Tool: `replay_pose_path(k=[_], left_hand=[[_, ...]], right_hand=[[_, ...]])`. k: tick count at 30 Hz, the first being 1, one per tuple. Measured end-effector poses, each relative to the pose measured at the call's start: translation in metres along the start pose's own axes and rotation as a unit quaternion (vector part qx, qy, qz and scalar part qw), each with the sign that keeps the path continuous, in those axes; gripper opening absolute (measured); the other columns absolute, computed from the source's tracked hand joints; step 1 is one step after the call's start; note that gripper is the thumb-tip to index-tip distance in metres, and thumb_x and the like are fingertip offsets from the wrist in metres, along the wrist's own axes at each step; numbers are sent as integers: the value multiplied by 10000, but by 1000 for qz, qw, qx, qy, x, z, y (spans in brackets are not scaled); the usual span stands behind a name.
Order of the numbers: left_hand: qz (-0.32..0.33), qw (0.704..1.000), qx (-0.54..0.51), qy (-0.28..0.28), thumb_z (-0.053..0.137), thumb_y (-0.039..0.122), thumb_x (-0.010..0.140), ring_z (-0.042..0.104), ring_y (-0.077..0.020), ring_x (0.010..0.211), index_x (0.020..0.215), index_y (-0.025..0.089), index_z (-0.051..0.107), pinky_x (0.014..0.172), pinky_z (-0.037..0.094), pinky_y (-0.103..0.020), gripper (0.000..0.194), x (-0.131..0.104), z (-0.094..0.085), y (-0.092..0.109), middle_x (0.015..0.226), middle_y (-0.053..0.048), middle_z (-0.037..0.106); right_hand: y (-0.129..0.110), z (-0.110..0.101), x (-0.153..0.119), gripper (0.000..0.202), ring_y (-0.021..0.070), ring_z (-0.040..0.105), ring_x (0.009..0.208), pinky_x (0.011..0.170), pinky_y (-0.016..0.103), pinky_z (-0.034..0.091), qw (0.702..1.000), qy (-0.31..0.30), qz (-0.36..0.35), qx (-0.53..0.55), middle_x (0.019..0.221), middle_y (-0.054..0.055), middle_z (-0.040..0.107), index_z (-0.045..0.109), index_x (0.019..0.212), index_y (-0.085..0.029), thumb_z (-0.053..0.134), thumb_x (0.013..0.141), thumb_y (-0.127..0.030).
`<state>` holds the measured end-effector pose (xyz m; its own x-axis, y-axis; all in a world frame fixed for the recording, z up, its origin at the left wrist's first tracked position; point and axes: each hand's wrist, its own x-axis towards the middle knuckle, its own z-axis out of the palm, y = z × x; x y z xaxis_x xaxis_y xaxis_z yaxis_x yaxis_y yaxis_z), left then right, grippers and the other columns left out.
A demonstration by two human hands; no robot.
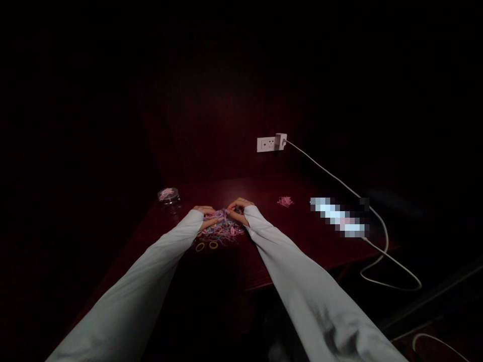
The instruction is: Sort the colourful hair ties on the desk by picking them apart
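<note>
A loose heap of small elastic hair ties (223, 232), mostly purple and pink with bits of green and grey, lies on the dark red table. My left hand (207, 215) comes in at the heap's left side, its thumb and fingers closed around some purple hair ties. Opposite it, my right hand (238, 209) is curled, with thumb and fingertips pinched at the same purple strands. Fine detail between the fingertips is too small and dim to make out. Nearer me lie two yellow rings (213, 245), side by side. A separate small pile of pink hair ties (286, 201) sits to the right.
A clear round jar (168, 196) with pinkish things at its top stands at the table's (298, 241) left. At the right lies a blurred-out lit device (335, 216) with a white cable (327, 171) running to a charger (280, 141) in the wall socket (265, 145). Surroundings are very dark.
</note>
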<state>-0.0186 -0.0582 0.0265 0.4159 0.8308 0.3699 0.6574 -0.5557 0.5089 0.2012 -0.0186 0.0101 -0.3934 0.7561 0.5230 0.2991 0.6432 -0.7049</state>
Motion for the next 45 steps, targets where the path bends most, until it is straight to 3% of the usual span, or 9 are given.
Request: replay_pose_path(k=[6,13,20,26,31,35,37,40,45], left_hand=[[2,1000,22,2,603,474,912,578,-154,672,773,136,746,612,388,-239,392,-1,-1,5,730,-27,626],[32,999,28,-4,597,415,920,619,-171,730,883,141,773,675,452,-249,327,-2,-3,5,806,-44,669],[60,997,46,13,646,315,872,654,-184,814,968,147,770,768,487,-259,230,-2,-3,0,878,-45,695],[61,997,40,6,680,258,806,649,-199,884,1003,168,734,836,488,-284,223,-1,-5,-5,943,-41,700],[15,1000,-2,1,710,311,775,530,-145,702,1143,173,700,711,434,-260,393,-3,-12,-9,790,19,618],[-33,995,-95,11,696,332,768,498,-116,663,1262,216,651,616,357,-235,510,-5,-16,-12,951,1,676],[-47,991,-123,35,677,348,792,507,-114,668,1211,216,677,603,334,-236,440,-5,-18,-13,1002,-13,689],[-62,988,-127,66,670,394,826,486,-118,643,1015,182,729,589,307,-240,290,-3,-18,-12,863,-7,679],[-58,990,-88,95,667,434,856,528,-148,669,906,181,783,594,341,-249,282,-2,-20,-13,776,-17,688]], right_hand=[[6,7,2,177,107,481,663,636,226,384,1000,-9,9,-3,778,-8,625,762,866,-200,744,838,-374],[4,4,-3,191,114,499,688,664,239,393,1000,-23,-8,1,828,11,642,795,958,-198,695,883,-342],[5,7,0,189,95,461,627,625,226,383,999,-43,25,-4,827,7,652,818,952,-213,673,836,-180],[2,1,-5,247,116,492,662,670,247,401,999,-37,4,-11,841,16,657,817,973,-223,594,874,-182],[3,0,-6,246,127,528,690,674,249,410,999,-43,12,-26,841,21,661,810,964,-206,578,883,-193],[6,-1,-5,231,143,577,740,716,256,442,998,-32,18,-44,845,22,674,803,933,-212,580,872,-192],[8,-3,-4,219,155,599,774,753,265,463,998,-11,28,-56,835,22,677,796,900,-219,582,865,-187],[12,-6,-1,213,165,625,815,798,277,486,997,33,45,-61,864,28,693,785,872,-226,576,865,-185],[30,-1,5,193,177,636,860,855,304,505,988,100,92,-80,887,35,687,781,858,-232,591,862,-197]])
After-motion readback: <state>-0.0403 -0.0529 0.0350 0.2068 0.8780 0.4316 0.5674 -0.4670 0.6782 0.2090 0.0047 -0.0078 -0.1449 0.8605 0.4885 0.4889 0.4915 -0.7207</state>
